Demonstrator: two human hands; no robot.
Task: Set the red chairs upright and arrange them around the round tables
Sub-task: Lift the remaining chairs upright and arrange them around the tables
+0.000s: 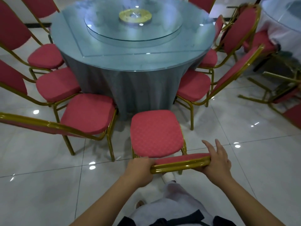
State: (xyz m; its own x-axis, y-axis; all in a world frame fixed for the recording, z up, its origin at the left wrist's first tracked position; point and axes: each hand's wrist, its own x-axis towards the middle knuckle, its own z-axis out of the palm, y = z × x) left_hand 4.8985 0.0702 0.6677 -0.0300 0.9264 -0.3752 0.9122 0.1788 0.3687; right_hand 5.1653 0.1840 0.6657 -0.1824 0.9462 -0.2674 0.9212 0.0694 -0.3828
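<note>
While we steer the chair by its back, the entries run outward as follows.

1. Our left hand: fingers curled over the left end of the gilt top rail. A full grip, which we judge is for pulling and turning.
2. Our right hand: palm set against the rail's right end, fingers raised and nearly straight, clasping nothing. We read it as the pushing or steadying side.
3. The held chair: red, upright on its legs, seat facing the table. Its front edge is near the cloth but not under it, and it stands in the gap between two neighbours.
4. The left neighbour and right neighbour: both upright, seats turned to the table. More red chairs ring it beyond them.
5. The round table: grey cloth to the floor, glass top, glass turntable at the centre.
6. The fallen chairs: far right, gilt legs pointing sideways, near a second table. We judge these are yet to be righted.

A short push forward should bring the held chair level with its neighbours.
</note>
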